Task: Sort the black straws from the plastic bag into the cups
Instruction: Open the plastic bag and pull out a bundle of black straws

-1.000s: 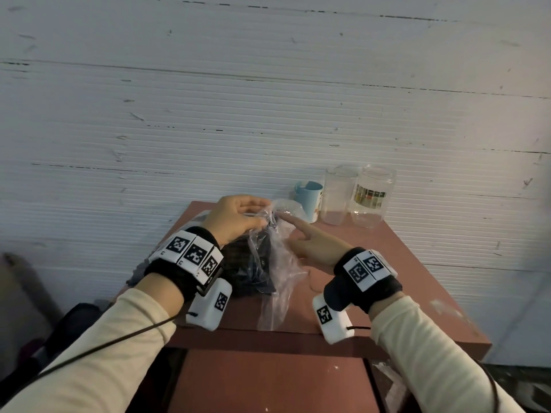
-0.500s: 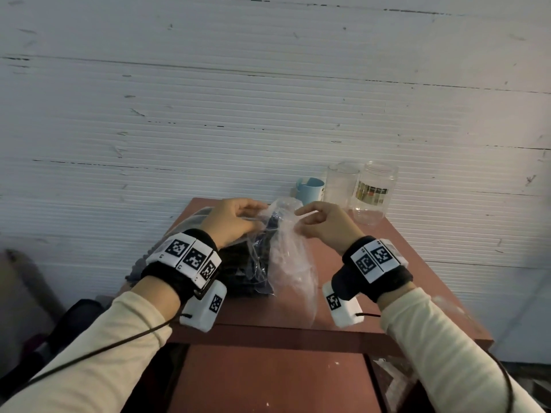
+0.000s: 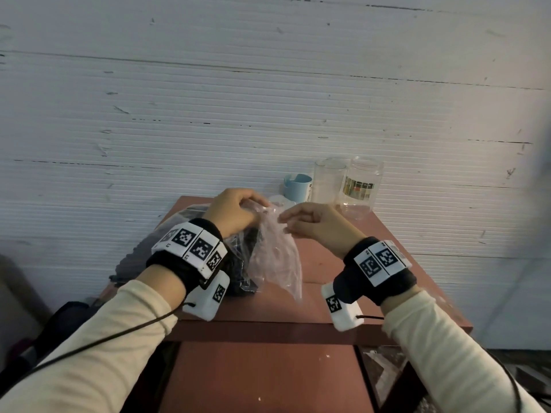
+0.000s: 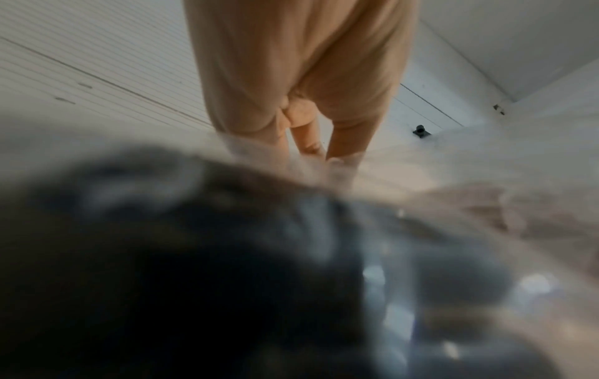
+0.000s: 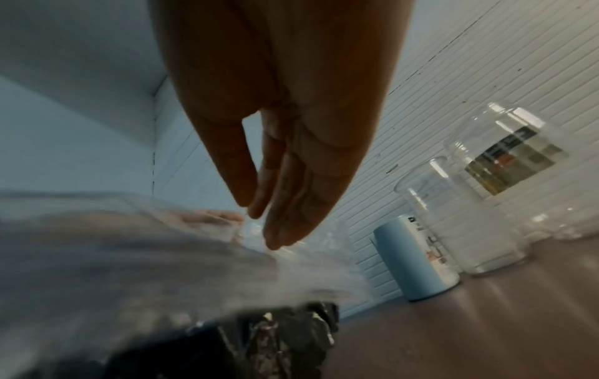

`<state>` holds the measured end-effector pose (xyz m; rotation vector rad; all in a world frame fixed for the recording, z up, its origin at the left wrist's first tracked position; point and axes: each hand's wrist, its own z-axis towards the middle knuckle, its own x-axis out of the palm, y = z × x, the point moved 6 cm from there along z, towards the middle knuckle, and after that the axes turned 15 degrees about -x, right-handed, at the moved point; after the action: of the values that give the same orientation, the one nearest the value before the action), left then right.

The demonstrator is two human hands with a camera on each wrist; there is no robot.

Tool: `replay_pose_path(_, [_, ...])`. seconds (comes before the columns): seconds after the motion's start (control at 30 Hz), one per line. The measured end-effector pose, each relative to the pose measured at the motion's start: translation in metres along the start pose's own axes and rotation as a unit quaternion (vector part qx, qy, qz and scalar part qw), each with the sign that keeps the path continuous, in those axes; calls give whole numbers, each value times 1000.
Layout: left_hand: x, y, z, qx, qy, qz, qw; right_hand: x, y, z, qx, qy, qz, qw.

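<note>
We wear cream sleeves (image 3: 98, 350) and 2 black wristbands (image 3: 179, 263). Each carries white blocks with black square markers (image 3: 377, 262). Thin black cables (image 3: 113, 338) trail back.

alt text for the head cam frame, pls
Two hands work at the mouth of a clear plastic bag of black straws on a reddish table: the left hand pinches the top, the right hand the opposite edge. A blue cup, clear cup and labelled jar stand at the far edge by a white wall.

Looks like a bare utility room or garage corner: scuffed white ribbed wall panels (image 3: 268, 99), worn reddish table (image 3: 328, 263), nothing homey.
</note>
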<state>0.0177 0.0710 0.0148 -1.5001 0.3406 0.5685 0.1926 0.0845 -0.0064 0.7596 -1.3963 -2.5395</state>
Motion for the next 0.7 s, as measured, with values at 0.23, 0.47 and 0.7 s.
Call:
replay_pose_path(0.23, [-15, 8, -5, -9, -28, -73, 997, 1, -35, -9, 205, 26, -11, 978])
replay_pose_path(0.47, [-13, 15, -6, -10, -27, -76, 997, -10, -32, 0, 133, -96, 47, 985])
replay_pose_path(0.7, [18, 11, -12, -25, 59, 29, 998, -49, 3, -3, 14, -190, 31, 981])
